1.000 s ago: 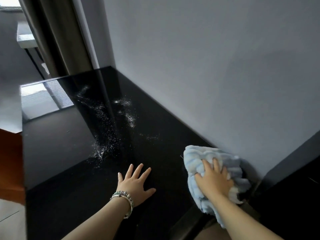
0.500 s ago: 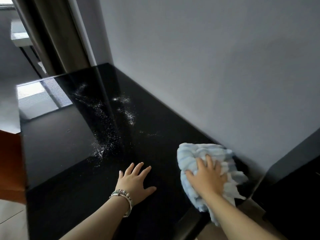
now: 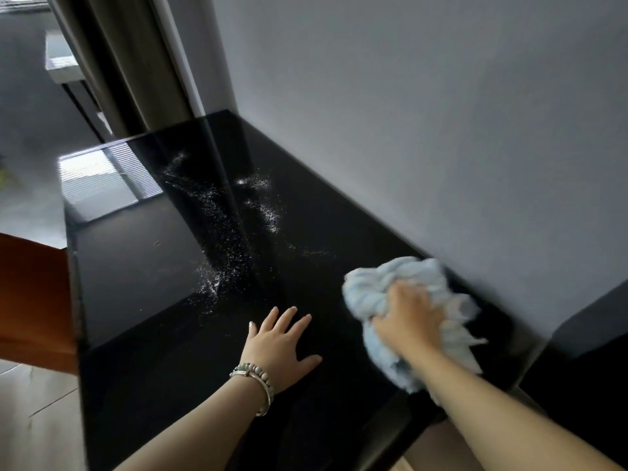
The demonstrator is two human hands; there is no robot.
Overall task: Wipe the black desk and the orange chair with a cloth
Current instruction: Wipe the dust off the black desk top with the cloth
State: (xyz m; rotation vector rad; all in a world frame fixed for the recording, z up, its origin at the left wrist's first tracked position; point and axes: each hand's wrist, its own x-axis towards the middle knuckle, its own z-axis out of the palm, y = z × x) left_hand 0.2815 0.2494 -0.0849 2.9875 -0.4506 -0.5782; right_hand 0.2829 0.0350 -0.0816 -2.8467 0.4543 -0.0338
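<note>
The glossy black desk [image 3: 142, 283] runs along the wall, with white dust [image 3: 224, 263] scattered across its middle. My right hand [image 3: 406, 316] presses a crumpled light-blue cloth [image 3: 390, 280] onto the desk near the wall at the right; the cloth is blurred. My left hand [image 3: 277, 341], with a beaded bracelet on the wrist, lies flat on the desk with fingers spread, just left of the cloth. A part of the orange chair [image 3: 34, 300] shows at the left edge, beside the desk.
A grey wall [image 3: 424, 124] borders the desk on the right. A dark curtain [image 3: 125, 62] hangs beyond the desk's far end. Another black surface [image 3: 584, 379] adjoins at the right. Light wooden floor [image 3: 37, 419] shows at the lower left.
My right hand has slid the cloth leftward along the desk, away from the corner at the right. My left hand stays flat in about the same spot.
</note>
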